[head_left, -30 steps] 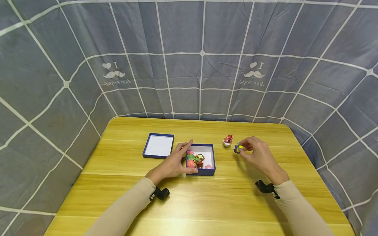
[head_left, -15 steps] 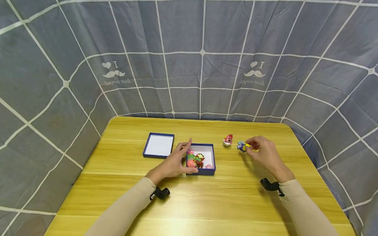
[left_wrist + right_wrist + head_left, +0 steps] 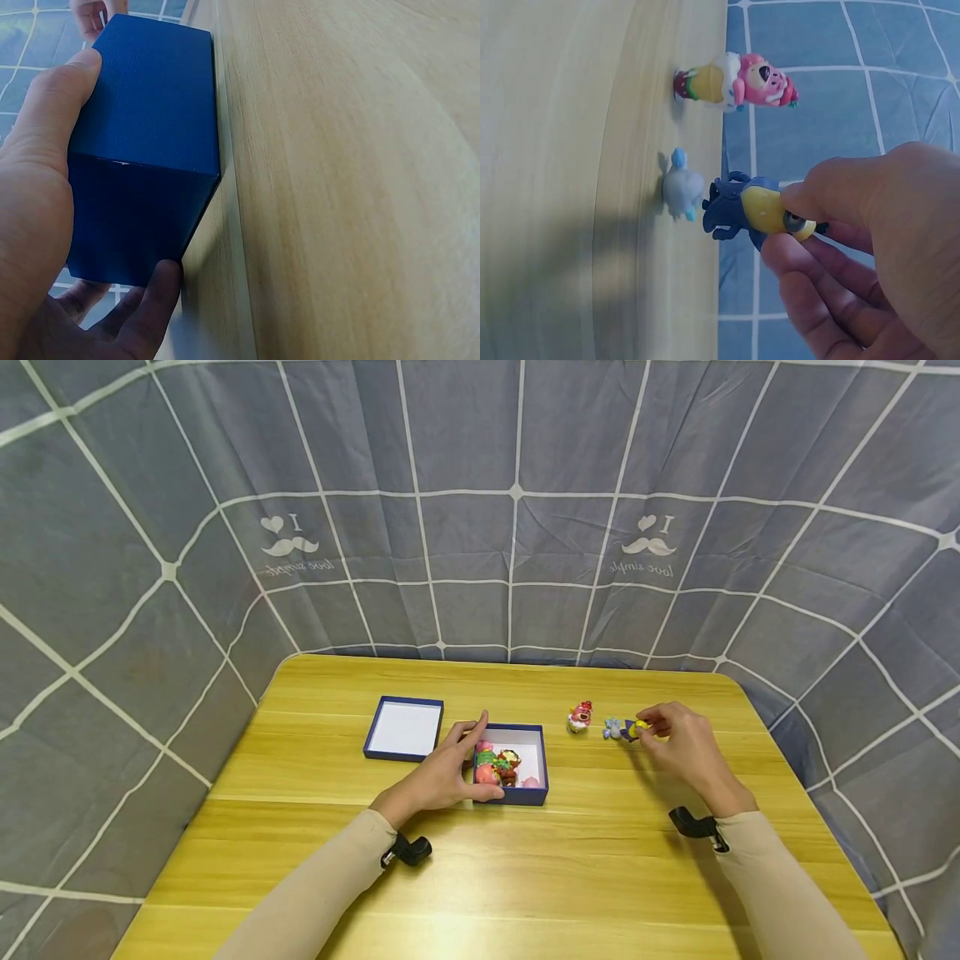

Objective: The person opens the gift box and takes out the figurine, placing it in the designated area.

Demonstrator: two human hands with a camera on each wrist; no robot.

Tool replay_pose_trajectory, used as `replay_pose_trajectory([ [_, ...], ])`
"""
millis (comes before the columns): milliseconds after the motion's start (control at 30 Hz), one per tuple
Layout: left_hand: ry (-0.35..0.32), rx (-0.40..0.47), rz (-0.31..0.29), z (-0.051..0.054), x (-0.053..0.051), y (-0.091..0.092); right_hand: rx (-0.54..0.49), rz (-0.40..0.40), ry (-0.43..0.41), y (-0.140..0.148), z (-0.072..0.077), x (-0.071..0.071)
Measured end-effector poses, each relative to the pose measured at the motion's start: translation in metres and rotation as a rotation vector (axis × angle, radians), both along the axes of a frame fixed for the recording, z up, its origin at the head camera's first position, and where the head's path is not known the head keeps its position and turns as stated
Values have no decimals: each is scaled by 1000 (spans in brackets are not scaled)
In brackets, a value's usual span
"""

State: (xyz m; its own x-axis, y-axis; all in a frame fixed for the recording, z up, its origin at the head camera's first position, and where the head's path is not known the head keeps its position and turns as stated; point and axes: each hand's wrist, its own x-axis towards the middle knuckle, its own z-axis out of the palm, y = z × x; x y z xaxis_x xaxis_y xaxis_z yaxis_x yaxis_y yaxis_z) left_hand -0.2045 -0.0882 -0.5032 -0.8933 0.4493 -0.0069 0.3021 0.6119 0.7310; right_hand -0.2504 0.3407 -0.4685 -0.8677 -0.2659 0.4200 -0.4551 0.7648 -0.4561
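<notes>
My right hand (image 3: 688,750) pinches a yellow-and-dark-blue Minion figurine (image 3: 761,208) by its head, between thumb and fingers, just above the table. Beside it a small light-blue figurine (image 3: 682,187) lies on the table, its kind hard to make out. A pink bear figurine (image 3: 761,79) with a red hat stands upright a little further left. With my left hand (image 3: 438,775) I grip the left side of an open blue box (image 3: 154,97), thumb on the near wall, fingers round the far one. Several figurines (image 3: 498,767) lie inside it, partly hidden by that hand.
The blue box lid (image 3: 405,729), white inside, lies upturned on the table just left of my left hand. A wooden table (image 3: 480,877) carries everything. Grey checked cloth (image 3: 465,543) hangs behind and along both sides.
My right hand has moved right with the Minion figurine, away from the pink bear. The light-blue figurine, hidden at first, now shows beside it. The left hand and box stay still.
</notes>
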Motion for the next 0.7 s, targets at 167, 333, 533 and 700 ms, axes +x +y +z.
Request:
replay_pose_trajectory([
  [167, 4, -8, -2, 0, 0, 0, 3, -4, 6, 5, -2, -4],
  [333, 4, -15, -3, 0, 1, 0, 12, -9, -12, 10, -4, -8],
  [533, 0, -7, -4, -1, 0, 0, 43, -28, -46, 15, -6, -11],
  [700, 0, -4, -8, -2, 0, -1, 59, -34, -76, 19, -9, -17],
])
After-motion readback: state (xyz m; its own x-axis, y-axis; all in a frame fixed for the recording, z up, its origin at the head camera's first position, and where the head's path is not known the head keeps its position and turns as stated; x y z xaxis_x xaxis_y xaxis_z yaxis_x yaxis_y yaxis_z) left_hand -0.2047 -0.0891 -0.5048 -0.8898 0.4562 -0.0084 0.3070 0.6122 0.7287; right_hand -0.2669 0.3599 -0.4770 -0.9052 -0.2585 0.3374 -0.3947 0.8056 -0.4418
